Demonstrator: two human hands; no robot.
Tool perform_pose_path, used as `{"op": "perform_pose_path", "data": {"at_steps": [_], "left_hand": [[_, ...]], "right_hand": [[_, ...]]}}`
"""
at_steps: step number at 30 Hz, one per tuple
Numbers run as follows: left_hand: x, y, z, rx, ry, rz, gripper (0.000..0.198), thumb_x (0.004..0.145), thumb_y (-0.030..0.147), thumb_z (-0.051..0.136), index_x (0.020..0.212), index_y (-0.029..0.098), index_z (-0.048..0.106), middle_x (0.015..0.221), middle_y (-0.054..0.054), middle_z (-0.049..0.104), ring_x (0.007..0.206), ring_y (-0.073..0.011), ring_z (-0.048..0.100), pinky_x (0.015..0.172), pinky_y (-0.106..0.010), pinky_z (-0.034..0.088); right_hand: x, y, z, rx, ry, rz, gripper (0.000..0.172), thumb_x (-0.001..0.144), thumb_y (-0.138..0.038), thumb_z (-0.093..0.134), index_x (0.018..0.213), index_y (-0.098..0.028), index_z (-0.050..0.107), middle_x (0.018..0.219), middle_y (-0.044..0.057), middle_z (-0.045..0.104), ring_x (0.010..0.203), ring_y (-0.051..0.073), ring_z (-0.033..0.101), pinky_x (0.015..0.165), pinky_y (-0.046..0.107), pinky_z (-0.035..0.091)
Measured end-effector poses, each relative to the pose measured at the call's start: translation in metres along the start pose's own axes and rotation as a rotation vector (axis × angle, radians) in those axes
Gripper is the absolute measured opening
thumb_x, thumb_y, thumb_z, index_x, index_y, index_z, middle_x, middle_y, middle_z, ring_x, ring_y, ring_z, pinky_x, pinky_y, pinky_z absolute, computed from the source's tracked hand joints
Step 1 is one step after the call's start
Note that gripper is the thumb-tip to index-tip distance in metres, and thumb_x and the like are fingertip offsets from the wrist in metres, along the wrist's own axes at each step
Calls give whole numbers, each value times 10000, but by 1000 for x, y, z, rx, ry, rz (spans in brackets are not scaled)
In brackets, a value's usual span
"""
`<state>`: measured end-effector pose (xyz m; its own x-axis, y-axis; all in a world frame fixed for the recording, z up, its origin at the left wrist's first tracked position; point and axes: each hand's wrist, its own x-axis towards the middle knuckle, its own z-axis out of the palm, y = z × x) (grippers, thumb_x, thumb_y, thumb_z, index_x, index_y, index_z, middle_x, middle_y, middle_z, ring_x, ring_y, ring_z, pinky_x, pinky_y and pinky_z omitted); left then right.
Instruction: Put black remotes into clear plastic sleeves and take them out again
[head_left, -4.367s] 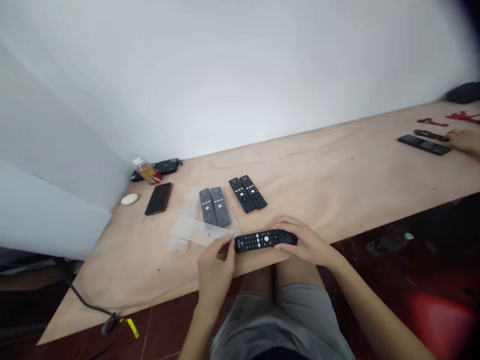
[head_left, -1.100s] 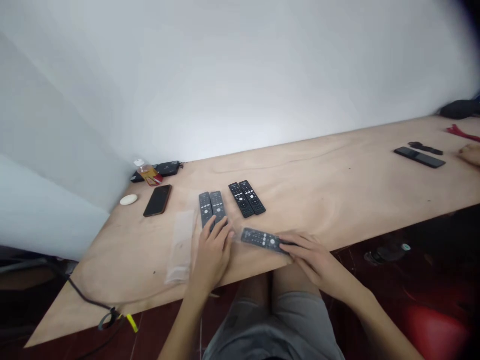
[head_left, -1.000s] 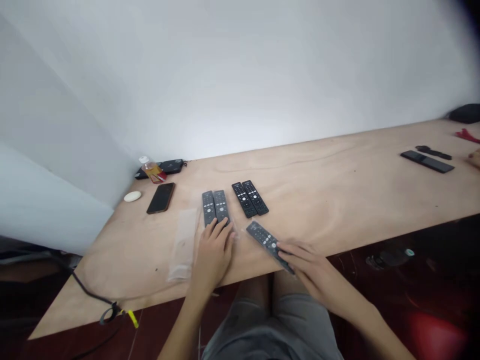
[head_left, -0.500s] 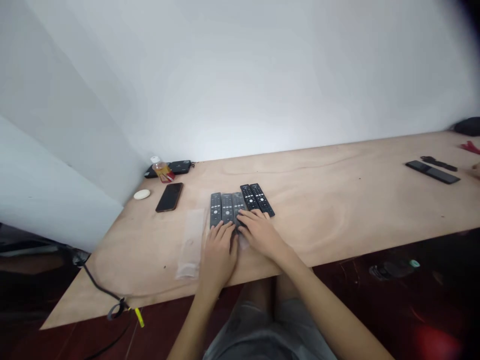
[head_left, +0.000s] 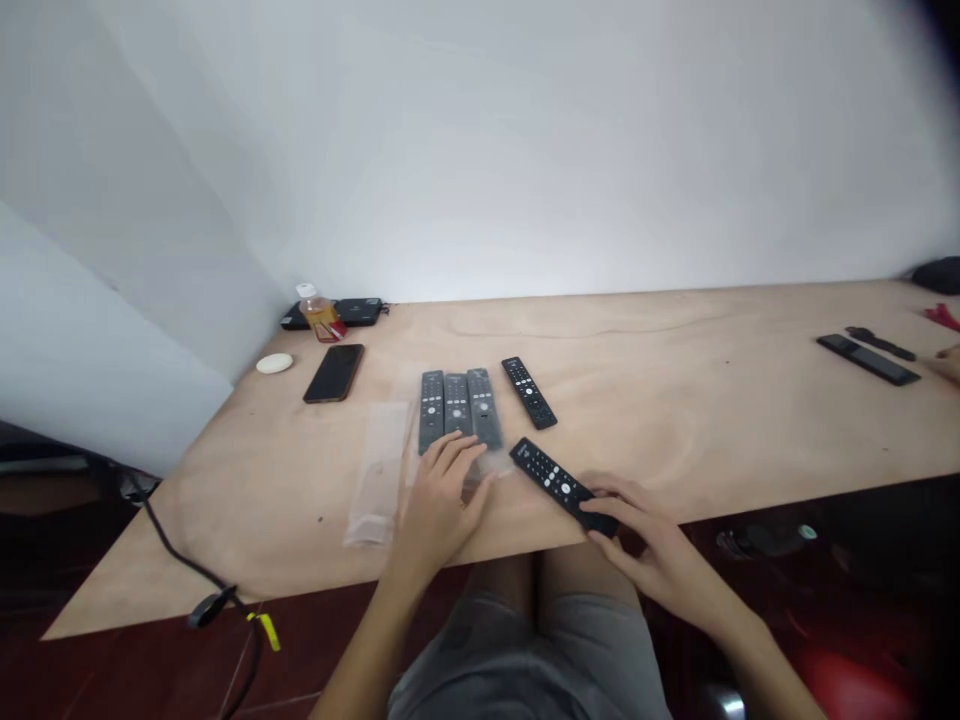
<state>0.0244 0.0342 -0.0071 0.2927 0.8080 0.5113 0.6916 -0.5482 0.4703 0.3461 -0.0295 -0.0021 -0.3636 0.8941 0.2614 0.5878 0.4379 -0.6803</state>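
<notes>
My right hand [head_left: 637, 525] grips the lower end of a black remote control [head_left: 559, 482] near the table's front edge, the remote angled toward the upper left. My left hand [head_left: 442, 490] rests with fingers spread at the lower ends of three remotes in clear plastic sleeves, a left one [head_left: 431, 410], a middle one [head_left: 457, 402] and a right one [head_left: 485, 408], lying side by side. Another bare black remote [head_left: 529, 391] lies alone to their right. Left of my left hand is an empty-looking clear plastic sleeve [head_left: 376, 470].
On the left of the wooden table [head_left: 255, 480] are a smartphone [head_left: 334, 373], a white round object [head_left: 274, 363], a bottle [head_left: 323, 315] and a black box [head_left: 358, 311]. At the far right lies a dark slim device [head_left: 868, 359], near another person's hand [head_left: 951, 362].
One of the two bare remotes has come away from the other, toward me and the right, in my right hand. My left hand stays by the sleeved remotes.
</notes>
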Motion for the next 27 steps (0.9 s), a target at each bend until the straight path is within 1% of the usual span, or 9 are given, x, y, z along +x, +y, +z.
{"op": "perform_pose_path", "data": {"at_steps": [4,6,9,13,15,19,21,24,27], "left_hand": [[-2,6,-7,-108,-140,99,357,991,306,773,1329,248,673,1283,-106,667,1250,-300,620,1065,-476,556],[-6,4,-10,-152,-192,135,419,976,313,798,1372,275,666,1308,-101,658,1256,-293,620,1070,-472,554],[-16,-2,-19,-207,-209,111,353,1016,286,745,1361,296,673,1318,-85,669,1248,-266,643,1057,-446,569],[-33,-9,-35,-192,-182,-56,370,1030,294,720,1395,323,665,1357,-73,672,1280,-265,657,1084,-457,573],[-38,-10,-40,-192,-177,-84,338,1030,299,717,1365,332,688,1358,-66,680,1287,-264,660,1097,-459,570],[-35,-6,-35,-180,-205,-75,383,949,323,812,1323,323,732,1345,-80,696,1272,-293,668,1081,-468,576],[-28,1,-32,-188,-224,-102,326,936,353,827,1253,303,770,1249,-82,738,1193,-297,693,1029,-463,590],[-15,16,-32,-296,-300,-178,173,1018,397,727,1087,264,813,1093,-76,784,1052,-275,727,929,-425,609],[-6,26,-38,-400,-451,-219,232,1055,414,664,1013,253,827,1054,-69,807,993,-265,750,863,-394,621]], "right_hand": [[-6,1,-25,73,-71,37,529,1034,-187,652,1532,-359,596,1517,85,642,1469,320,545,1263,593,457],[4,0,-22,115,-82,29,602,1026,-163,639,1586,-368,552,1560,81,611,1474,315,541,1267,586,456],[25,0,-6,179,-90,-18,641,1017,-159,652,1609,-372,534,1571,82,601,1471,310,544,1256,566,472],[42,2,11,270,-122,-41,611,1016,-200,708,1580,-387,571,1546,75,625,1432,310,582,1218,554,512],[44,2,12,277,-137,-46,591,1014,-233,738,1565,-389,590,1529,72,648,1412,311,599,1190,537,536],[44,-1,11,211,-140,-82,475,1056,-309,708,1524,-360,643,1449,78,718,1377,306,624,1165,508,545],[44,-2,11,205,-120,-94,369,1096,-326,644,1461,-337,702,1382,79,757,1332,293,657,1142,480,558],[45,1,14,258,-38,-78,295,1127,-332,583,1358,-312,766,1346,69,780,1285,274,702,1130,443,568],[45,4,17,314,36,-45,275,1122,-356,589,1314,-288,774,1348,71,784,1268,276,723,1136,446,572]]}}
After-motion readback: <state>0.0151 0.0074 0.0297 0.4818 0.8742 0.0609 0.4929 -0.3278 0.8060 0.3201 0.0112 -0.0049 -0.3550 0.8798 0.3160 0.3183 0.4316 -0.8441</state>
